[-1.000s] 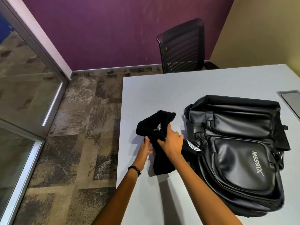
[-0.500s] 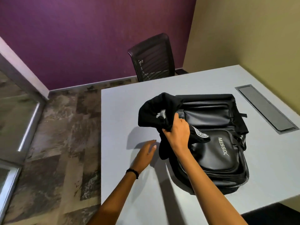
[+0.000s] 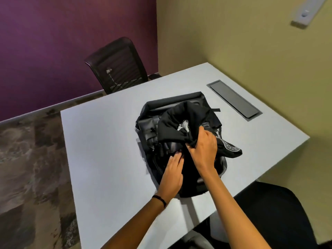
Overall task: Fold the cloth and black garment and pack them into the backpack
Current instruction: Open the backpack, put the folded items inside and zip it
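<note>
A black leather backpack (image 3: 149, 126) lies flat on the grey table (image 3: 104, 141). My right hand (image 3: 203, 150) is shut on a bunched black garment (image 3: 179, 123) with white printed lettering, held right over the middle of the backpack. My left hand (image 3: 172, 175) lies flat on the near left part of the backpack, fingers stretched out, a black band on its wrist. The garment and my hands hide much of the bag's front. I see no separate cloth.
A black mesh office chair (image 3: 116, 65) stands behind the table's far edge. A grey cable hatch (image 3: 233, 99) is set into the table at the right. A black seat (image 3: 273, 212) is at the near right. Carpet floor lies to the left.
My right hand has carried the black garment from the table left of the backpack to above the bag. My left hand moved from the table onto the backpack. The view turned right.
</note>
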Available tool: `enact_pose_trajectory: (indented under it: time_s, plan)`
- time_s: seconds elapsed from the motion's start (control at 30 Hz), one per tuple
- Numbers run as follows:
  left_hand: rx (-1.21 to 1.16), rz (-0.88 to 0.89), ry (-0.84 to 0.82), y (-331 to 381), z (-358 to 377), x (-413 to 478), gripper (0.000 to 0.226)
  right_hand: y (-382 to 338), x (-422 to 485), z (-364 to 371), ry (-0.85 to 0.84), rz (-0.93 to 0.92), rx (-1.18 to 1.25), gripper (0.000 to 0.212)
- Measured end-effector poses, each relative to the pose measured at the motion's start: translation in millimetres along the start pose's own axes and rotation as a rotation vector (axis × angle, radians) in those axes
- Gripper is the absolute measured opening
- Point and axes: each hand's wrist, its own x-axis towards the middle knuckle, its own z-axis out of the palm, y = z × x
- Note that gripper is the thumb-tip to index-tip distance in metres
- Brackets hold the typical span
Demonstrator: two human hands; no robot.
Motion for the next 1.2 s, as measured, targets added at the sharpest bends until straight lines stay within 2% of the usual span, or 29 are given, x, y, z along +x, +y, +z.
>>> enact_pose_trajectory:
  time_s: [0.07,0.13,0.23,0.37,0.47,0.6,0.63,0.73,0.83,0.93,1.1,1.2]
  plan:
    - [0.125,0.088,-0.140,8,11,5,0.041,16,-4,-9,0.007,0.018,-0.019,0.048]
    - [0.092,0.096,-0.286,13,20,10,0.044,32,-7,-16,0.020,0.029,-0.027,0.043]
    - [0.131,0.098,-0.459,16,37,16,0.065,52,-13,-27,0.043,0.054,-0.072,0.051]
    - [0.353,0.135,-0.541,17,49,23,0.091,72,-22,-40,0.095,0.068,-0.123,0.062]
    - [0.423,0.234,-0.473,16,56,30,0.096,86,-26,-49,0.106,0.067,-0.134,0.063]
    - [0.365,0.264,-0.404,15,54,35,0.073,97,-29,-60,0.104,0.121,-0.134,0.058]
    - [0.375,0.273,-0.414,13,54,36,0.070,99,-29,-61,0.103,0.133,-0.132,0.057]
    - [0.388,0.386,-0.417,13,45,44,0.080,102,-28,-65,0.099,0.155,-0.135,0.058]
    - [0.348,0.479,-0.410,9,49,46,0.068,102,-26,-68,0.100,0.165,-0.136,0.057]
    - [0.363,0.492,-0.428,4,51,50,0.061,101,-24,-70,0.098,0.187,-0.133,0.060]
    - [0.397,0.402,-0.495,10,41,60,0.045,98,-17,-71,0.072,0.305,-0.054,0.069]
    - [0.356,0.380,-0.469,14,43,60,0.062,95,-12,-72,0.051,0.454,0.036,0.075]
